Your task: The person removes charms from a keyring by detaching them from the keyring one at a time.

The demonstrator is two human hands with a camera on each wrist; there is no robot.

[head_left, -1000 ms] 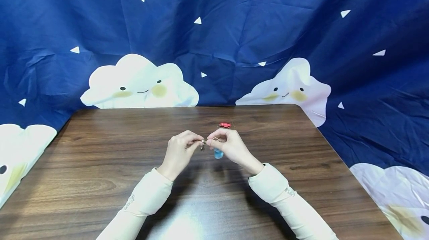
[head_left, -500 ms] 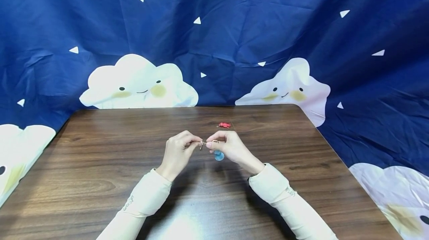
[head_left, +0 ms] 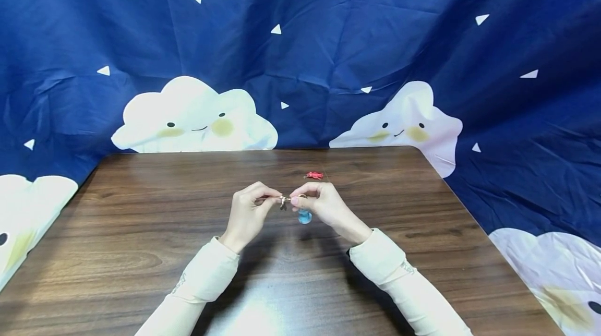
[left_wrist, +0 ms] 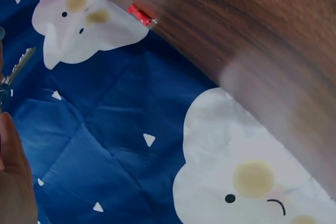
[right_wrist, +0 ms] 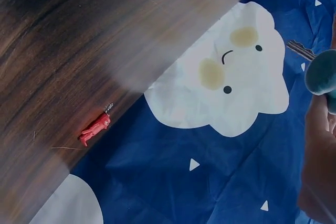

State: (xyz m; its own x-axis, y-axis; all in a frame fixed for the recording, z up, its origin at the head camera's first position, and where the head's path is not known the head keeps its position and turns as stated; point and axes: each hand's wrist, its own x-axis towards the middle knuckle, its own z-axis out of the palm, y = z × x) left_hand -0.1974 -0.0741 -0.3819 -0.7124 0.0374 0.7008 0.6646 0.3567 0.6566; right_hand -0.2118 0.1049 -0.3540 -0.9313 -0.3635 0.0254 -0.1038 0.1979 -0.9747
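Observation:
Both hands meet over the middle of the table. My left hand (head_left: 249,216) pinches a small metal key ring between thumb and fingers, and a key (head_left: 283,206) hangs just past its fingertips. The key's toothed blade (left_wrist: 20,65) shows at the edge of the left wrist view. Facing it, my right hand (head_left: 328,208) pinches the metal ring of a keychain, whose rounded blue charm (head_left: 304,216) dangles below the fingers. In the right wrist view this charm (right_wrist: 321,72) overlaps the key's lower end. How the metal parts link is hidden by the fingertips.
A small red figure charm (head_left: 314,175) with a short chain lies on the wooden table (head_left: 155,211), just beyond the right hand. Behind the table's far edge hangs a dark blue cloth (head_left: 305,54) printed with white clouds and triangles.
Both hands stay in nearly the same place with small finger shifts. The blue charm has swung and turned slightly beneath the right hand. The red figure has not moved.

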